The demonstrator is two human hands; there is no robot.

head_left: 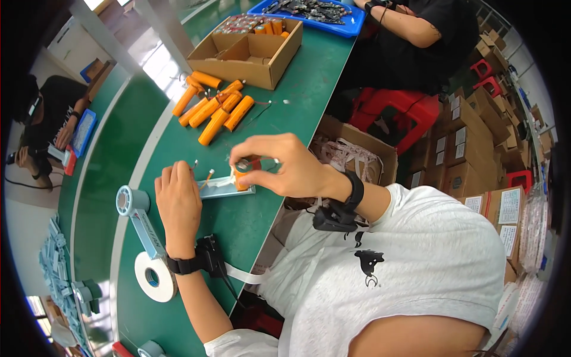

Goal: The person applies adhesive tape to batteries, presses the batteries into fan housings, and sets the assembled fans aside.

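1. At the far left, a seated person in dark clothing (50,116) is seen at another table, hands on a small blue tray (83,132).
2. On the green table (256,220), near its left edge, a white tape roll (154,276) is mounted on a pale blue dispenser arm (140,223).
3. The left hand (178,205) is laid palm down on the table, fingers loosely curled and closed around nothing that can be seen; a black band is worn at its wrist.
4. Just beside the left fingertips, a small pale blue fixture (223,188) is set on the table, with thin wire ends sticking up near it.
5. An orange cylindrical cell (244,169) is pinched by its end between the thumb and fingers of the right hand (291,169), held upright on the right end of the fixture.
6. Farther back, a loose heap of orange cells (214,107) is spread on the table, well apart from the hands.
7. Behind the heap, an open cardboard box (250,50) is placed, more cells packed inside.
8. Behind it, a blue tray (345,24) of dark parts is seen, with another person's forearm (410,27) beside it.
9. At the right, off the table, red stools (410,113) and stacked cardboard cartons (476,149) are seen.
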